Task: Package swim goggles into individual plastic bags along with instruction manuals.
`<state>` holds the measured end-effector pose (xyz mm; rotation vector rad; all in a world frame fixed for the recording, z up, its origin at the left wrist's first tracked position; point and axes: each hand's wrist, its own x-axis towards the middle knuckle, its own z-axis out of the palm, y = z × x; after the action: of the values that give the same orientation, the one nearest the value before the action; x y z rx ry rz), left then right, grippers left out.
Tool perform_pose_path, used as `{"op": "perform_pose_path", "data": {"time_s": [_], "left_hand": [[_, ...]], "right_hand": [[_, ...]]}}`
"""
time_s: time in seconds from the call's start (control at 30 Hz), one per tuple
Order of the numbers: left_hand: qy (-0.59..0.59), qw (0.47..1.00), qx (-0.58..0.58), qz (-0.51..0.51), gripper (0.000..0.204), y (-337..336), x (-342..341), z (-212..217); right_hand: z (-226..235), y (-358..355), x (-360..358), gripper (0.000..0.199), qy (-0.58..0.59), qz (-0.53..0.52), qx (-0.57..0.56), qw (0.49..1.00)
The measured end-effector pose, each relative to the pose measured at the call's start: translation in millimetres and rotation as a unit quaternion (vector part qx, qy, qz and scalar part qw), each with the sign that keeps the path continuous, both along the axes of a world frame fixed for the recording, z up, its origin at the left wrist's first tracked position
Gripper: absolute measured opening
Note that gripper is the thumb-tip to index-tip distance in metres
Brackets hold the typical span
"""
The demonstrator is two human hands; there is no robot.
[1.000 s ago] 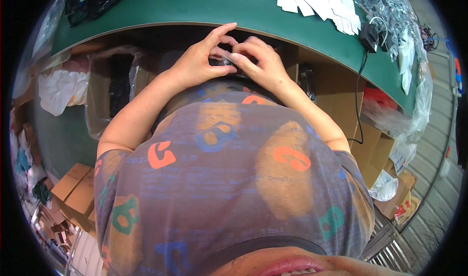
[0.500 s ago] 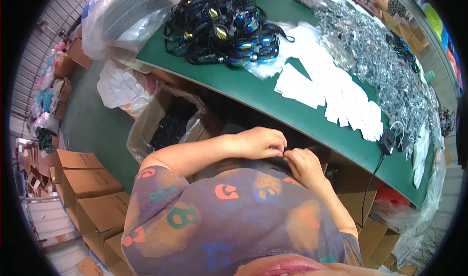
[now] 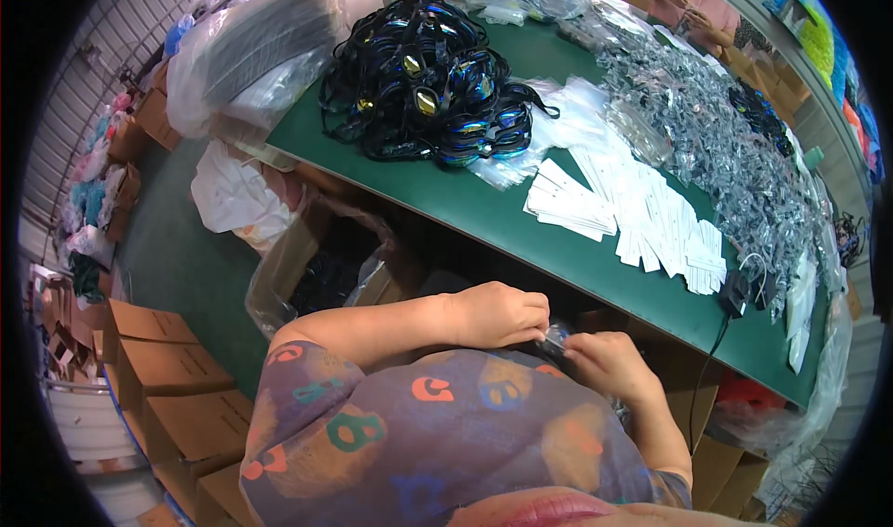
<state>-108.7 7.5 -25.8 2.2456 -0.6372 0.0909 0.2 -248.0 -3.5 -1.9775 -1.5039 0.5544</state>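
Note:
My left hand (image 3: 502, 314) and my right hand (image 3: 614, 364) are close together in front of my body, just below the table's near edge. Between their fingertips shows a small clear, shiny plastic piece (image 3: 556, 337) with a whitish edge. Both hands have curled fingers and pinch it from opposite sides; much of it is hidden behind them. On the table, farther off to the left, lies a heap of black swimming goggles (image 3: 428, 85) with mirrored blue and yellow lenses. White cards (image 3: 642, 213) are spread near the table's front edge.
The green table (image 3: 419, 187) carries a long pile of clear plastic pieces (image 3: 707, 118) at right. A black adapter with a cable (image 3: 734, 293) sits at its edge. Below left stand an open lined box (image 3: 270, 271) and cardboard boxes (image 3: 191, 369). A person's hands (image 3: 693, 20) work at the far side.
Both hands have moved slightly down and the right one farther from the left. A clear shiny piece now shows between them, where only something dark was visible before. The view has shifted slightly.

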Motion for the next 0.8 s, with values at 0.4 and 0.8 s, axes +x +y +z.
{"op": "perform_pose_path", "data": {"time_s": [0.4, 0.8], "left_hand": [[-0.115, 0.781, -0.005, 0.614, 0.048, 246, 60, 41], [-0.232, 0.817, 0.032, 0.527, 0.031, 216, 106, 83]], "right_hand": [[110, -118, 30, 0.034, -0.055, -0.230, -0.264, 0.935], [77, -36, 40, 0.031, -0.089, -0.039, -0.118, 0.988]]}}
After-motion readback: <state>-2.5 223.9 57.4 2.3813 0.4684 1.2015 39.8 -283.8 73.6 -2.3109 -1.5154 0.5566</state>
